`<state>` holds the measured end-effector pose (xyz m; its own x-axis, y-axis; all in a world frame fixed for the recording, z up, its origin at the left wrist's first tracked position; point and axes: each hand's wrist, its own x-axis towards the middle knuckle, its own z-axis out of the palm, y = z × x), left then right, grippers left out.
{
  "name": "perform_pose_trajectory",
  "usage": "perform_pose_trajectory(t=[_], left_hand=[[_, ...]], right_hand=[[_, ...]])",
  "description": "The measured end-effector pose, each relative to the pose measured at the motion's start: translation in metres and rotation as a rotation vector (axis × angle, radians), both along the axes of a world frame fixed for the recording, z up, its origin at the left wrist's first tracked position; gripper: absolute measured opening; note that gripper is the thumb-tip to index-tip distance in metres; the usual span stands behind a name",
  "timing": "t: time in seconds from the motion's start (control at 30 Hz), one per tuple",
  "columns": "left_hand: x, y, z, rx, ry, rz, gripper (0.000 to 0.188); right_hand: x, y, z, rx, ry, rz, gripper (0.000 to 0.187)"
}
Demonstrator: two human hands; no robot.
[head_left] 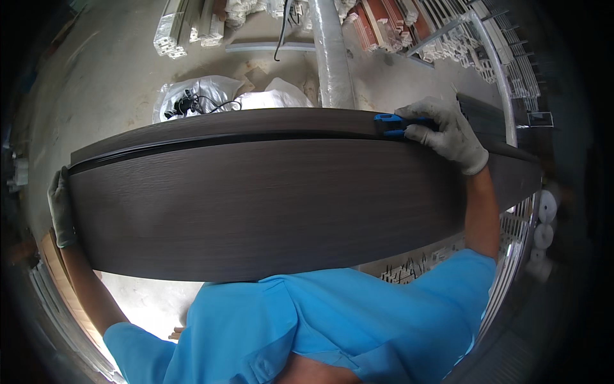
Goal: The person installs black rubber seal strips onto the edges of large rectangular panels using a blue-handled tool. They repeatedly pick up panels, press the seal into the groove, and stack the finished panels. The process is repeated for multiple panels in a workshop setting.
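Note:
A long dark brown wood-grain panel (268,205) spans the view in front of my body, with a black strip (256,136) running lengthwise near its far edge. At the panel's left end, my gloved left hand (61,208) grips the edge, its fingertips at the end of the black strip. My gloved right hand (448,131) is closed round a small blue and black hand tool (388,125). That tool rests over the strip on the right part of the panel; my fingers hide part of it, and its exact kind is unclear.
Beyond the panel lie crumpled plastic wrapping (204,89) and a black cable (187,104). A plastic-wrapped post (332,57) stands behind it. Bundled profiles (185,29) lie on the floor, and a metal rack (492,57) with stacked lengths is at far right.

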<state>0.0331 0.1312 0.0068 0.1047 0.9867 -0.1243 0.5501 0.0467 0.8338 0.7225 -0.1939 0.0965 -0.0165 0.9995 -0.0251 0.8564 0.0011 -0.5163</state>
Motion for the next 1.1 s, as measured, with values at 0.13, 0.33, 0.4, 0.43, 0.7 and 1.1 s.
perform_pose_trajectory(t=[0.13,0.33,0.4,0.43,0.7,1.1], left_hand=[[-0.003,-0.003,-0.005,0.081,-0.010,-0.027,0.034],[0.011,-0.012,0.008,0.097,0.062,-0.059,0.035],[0.017,-0.016,0.012,0.149,0.087,-0.037,0.036],[0.021,-0.017,0.015,0.147,0.101,-0.048,0.036],[0.052,-0.033,0.026,0.175,0.136,0.063,0.040],[0.066,-0.039,0.031,0.214,0.283,0.130,0.035]], right_hand=[[0.000,0.010,-0.008,0.031,0.043,0.072,0.026],[-0.027,0.041,-0.002,0.059,-0.076,0.281,0.027],[-0.047,0.060,-0.005,0.190,-0.058,0.373,0.029],[-0.057,0.069,-0.006,0.257,-0.046,0.420,0.030],[-0.128,0.138,-0.009,0.099,-0.108,0.496,0.031],[-0.244,0.226,-0.028,0.208,-0.095,0.637,0.025]])
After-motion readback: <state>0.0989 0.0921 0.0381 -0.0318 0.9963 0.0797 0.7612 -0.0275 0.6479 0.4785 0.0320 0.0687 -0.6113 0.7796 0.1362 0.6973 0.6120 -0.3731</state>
